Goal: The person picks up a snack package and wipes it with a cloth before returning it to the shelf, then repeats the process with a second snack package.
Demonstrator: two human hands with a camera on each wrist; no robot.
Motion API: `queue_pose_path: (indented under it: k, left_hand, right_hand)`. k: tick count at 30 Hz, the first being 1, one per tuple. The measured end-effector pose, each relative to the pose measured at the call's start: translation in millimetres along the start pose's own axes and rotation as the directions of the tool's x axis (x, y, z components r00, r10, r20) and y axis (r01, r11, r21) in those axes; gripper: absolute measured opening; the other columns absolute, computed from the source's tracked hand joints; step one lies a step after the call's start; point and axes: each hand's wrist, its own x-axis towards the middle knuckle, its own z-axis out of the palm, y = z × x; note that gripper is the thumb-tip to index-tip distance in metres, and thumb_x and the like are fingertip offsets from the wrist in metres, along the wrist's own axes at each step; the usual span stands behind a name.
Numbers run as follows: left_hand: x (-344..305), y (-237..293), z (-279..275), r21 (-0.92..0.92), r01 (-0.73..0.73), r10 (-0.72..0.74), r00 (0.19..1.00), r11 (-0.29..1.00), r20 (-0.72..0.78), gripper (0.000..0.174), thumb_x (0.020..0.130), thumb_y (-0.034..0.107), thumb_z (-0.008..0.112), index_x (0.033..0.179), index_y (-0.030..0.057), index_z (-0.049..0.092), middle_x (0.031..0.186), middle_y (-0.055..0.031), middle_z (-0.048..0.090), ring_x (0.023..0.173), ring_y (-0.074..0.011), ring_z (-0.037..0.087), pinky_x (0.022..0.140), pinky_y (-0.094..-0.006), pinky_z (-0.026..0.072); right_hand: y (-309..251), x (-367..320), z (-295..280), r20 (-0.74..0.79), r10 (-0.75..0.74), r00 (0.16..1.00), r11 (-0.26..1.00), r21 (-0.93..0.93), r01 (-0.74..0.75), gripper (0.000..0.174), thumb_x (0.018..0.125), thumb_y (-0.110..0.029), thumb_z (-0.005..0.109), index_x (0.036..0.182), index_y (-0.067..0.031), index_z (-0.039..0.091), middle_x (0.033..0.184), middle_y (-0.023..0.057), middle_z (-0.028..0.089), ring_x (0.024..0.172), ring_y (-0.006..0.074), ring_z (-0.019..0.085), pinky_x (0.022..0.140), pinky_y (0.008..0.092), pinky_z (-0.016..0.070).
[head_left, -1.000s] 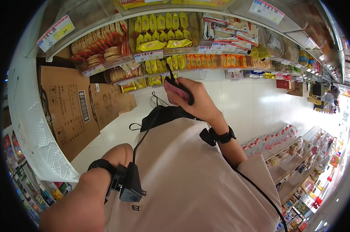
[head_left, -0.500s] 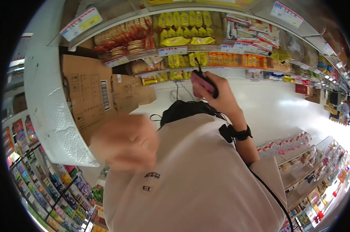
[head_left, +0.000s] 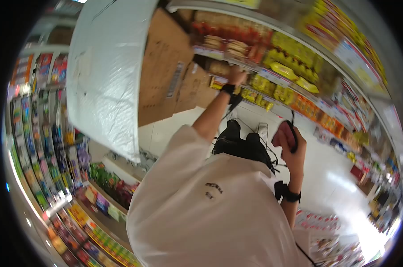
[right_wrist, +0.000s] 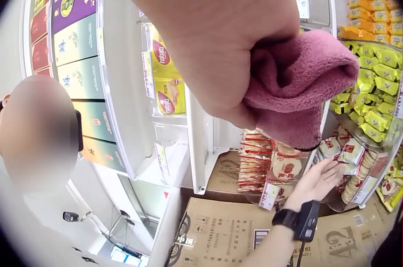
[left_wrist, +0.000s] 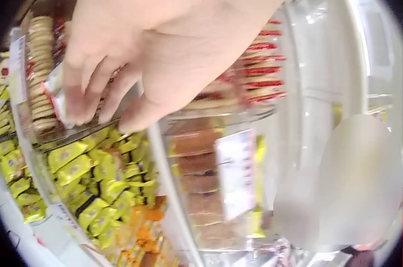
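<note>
My left hand (left_wrist: pixel 151 40) reaches into a clear bin on the lower shelf, its fingers loosely bent down at a small white-and-red packet (left_wrist: pixel 55 94). Round biscuits (left_wrist: pixel 41 59) stand stacked in that same bin. In the right wrist view the left hand (right_wrist: pixel 320 182) comes in from below, fingertips right at the white packets (right_wrist: pixel 351 151). A folded pink cloth (right_wrist: pixel 302 78) is gripped in my right hand (head_left: pixel 295 149), held out over the floor away from the shelf; black edging shows on it in the head view.
Yellow packets (left_wrist: pixel 94 172) fill the bin beside the biscuits. Brown cardboard boxes (head_left: pixel 166 75) stand left of the shelf, next to a white padded panel (head_left: pixel 106 75). A shelf edge with price tags (head_left: pixel 277 78) runs above my left hand.
My left hand has swung up from in front of the shirt and forward into the lower shelf bin. The head view has turned left. My right hand still holds the cloth.
</note>
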Motion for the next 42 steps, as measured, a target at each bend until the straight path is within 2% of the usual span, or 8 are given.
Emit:
queue_pose_path:
  k: [5, 7, 10, 21, 25, 33, 39, 42]
  left_hand:
    - [2.5, -6.1, 23.9, -0.011, 0.309, -0.309, 0.951, 0.951, 0.006, 0.039, 0.084, 0.036, 0.069, 0.108, 0.0053, 0.07, 0.098, -0.0238, 0.069, 0.091, -0.0405, 0.067, 0.079, -0.051, 0.052]
    - [6.8, -30.4, 53.6, 0.202, 0.1, -0.004, 0.905, 0.974, -0.425, 0.04, 0.086, 0.038, 0.068, 0.109, 0.0049, 0.07, 0.098, -0.0242, 0.07, 0.091, -0.0403, 0.068, 0.079, -0.0522, 0.0522]
    - [7.4, -9.3, 53.7, -0.053, 0.241, -0.235, 0.833, 0.969, -0.501, 0.043, 0.084, 0.038, 0.07, 0.111, 0.0044, 0.069, 0.098, -0.0226, 0.07, 0.088, -0.0393, 0.068, 0.076, -0.0504, 0.0528]
    - [-43.9, 98.9, -80.4, -0.051, 0.6, -0.514, 0.723, 0.798, 0.46, 0.057, 0.068, 0.05, 0.078, 0.088, -0.0036, 0.072, 0.088, -0.0195, 0.072, 0.078, -0.0292, 0.068, 0.066, -0.0386, 0.0501]
    - [-70.1, 61.1, -49.7, -0.335, 0.385, -0.159, 0.827, 0.86, 0.54, 0.082, 0.07, 0.04, 0.083, 0.132, -0.0035, 0.052, 0.112, -0.0119, 0.064, 0.095, -0.0197, 0.061, 0.069, -0.0334, 0.0501]
    - [-95.5, 248.8, -169.8, -0.367, 0.111, 0.058, 0.906, 0.924, 0.42, 0.057, 0.078, 0.027, 0.078, 0.119, -0.0071, 0.06, 0.099, -0.0131, 0.063, 0.096, -0.0162, 0.059, 0.079, -0.031, 0.0504]
    - [-109.1, 345.2, -172.6, -0.58, -0.054, 0.228, 0.945, 0.813, 0.233, 0.041, 0.096, 0.016, 0.062, 0.13, -0.0031, 0.051, 0.102, -0.0073, 0.059, 0.099, -0.014, 0.055, 0.088, -0.0313, 0.0457]
    - [-117.1, 362.0, -161.1, -0.558, -0.15, 0.297, 0.938, 0.816, 0.182, 0.046, 0.101, 0.025, 0.058, 0.138, 0.0007, 0.049, 0.1, -0.0021, 0.058, 0.093, -0.0095, 0.053, 0.078, -0.0282, 0.0457]
  right_hand:
    - [-9.5, -10.7, 3.6, -0.035, 0.142, 0.989, 0.99, 0.023, -0.141, 0.021, 0.096, -0.017, 0.068, 0.107, 0.0008, 0.065, 0.064, 0.0009, 0.061, 0.041, 0.0037, 0.042, 0.037, 0.0223, 0.0292]
    - [-11.4, -9.7, 7.1, -0.038, 0.056, 0.998, 0.997, 0.058, -0.054, 0.021, 0.097, -0.017, 0.067, 0.108, 0.0009, 0.065, 0.066, 0.003, 0.065, 0.039, 0.0046, 0.044, 0.036, 0.023, 0.0292]
    - [-8.1, -9.2, 2.5, -0.03, -0.017, 0.999, 0.997, -0.075, 0.014, 0.022, 0.097, -0.018, 0.066, 0.108, 0.0008, 0.065, 0.07, 0.004, 0.067, 0.042, 0.0046, 0.046, 0.039, 0.0227, 0.031]
    - [10.5, 15.0, 11.0, -0.212, -0.085, 0.973, 0.965, -0.261, 0.028, 0.057, 0.094, -0.041, 0.07, 0.128, 0.003, 0.061, 0.098, 0.0129, 0.072, 0.077, 0.0157, 0.068, 0.066, 0.0269, 0.0526]
    - [13.4, 42.2, 12.6, -0.127, 0.014, 0.992, 0.989, -0.146, -0.032, 0.063, 0.096, -0.043, 0.068, 0.133, 0.0064, 0.057, 0.115, 0.0186, 0.068, 0.099, 0.0203, 0.066, 0.085, 0.0317, 0.0516]
    - [-63.2, 41.7, 23.2, -0.204, -0.365, 0.909, 0.931, -0.1, 0.351, 0.058, 0.101, -0.025, 0.064, 0.143, 0.0095, 0.042, 0.131, 0.0252, 0.059, 0.115, 0.0293, 0.06, 0.097, 0.0388, 0.0464]
    - [-131.7, 39.4, 29.6, 0.093, -0.905, 0.416, 0.358, -0.365, 0.859, 0.043, 0.093, -0.004, 0.051, 0.135, 0.0071, 0.052, 0.141, 0.0259, 0.053, 0.134, 0.044, 0.045, 0.115, 0.0493, 0.0276]
    - [-119.1, 51.6, 17.9, -0.013, -0.88, 0.475, 0.464, -0.238, 0.853, 0.043, 0.099, -0.017, 0.047, 0.134, 0.007, 0.055, 0.146, 0.0225, 0.05, 0.139, 0.0434, 0.04, 0.118, 0.0511, 0.0225]
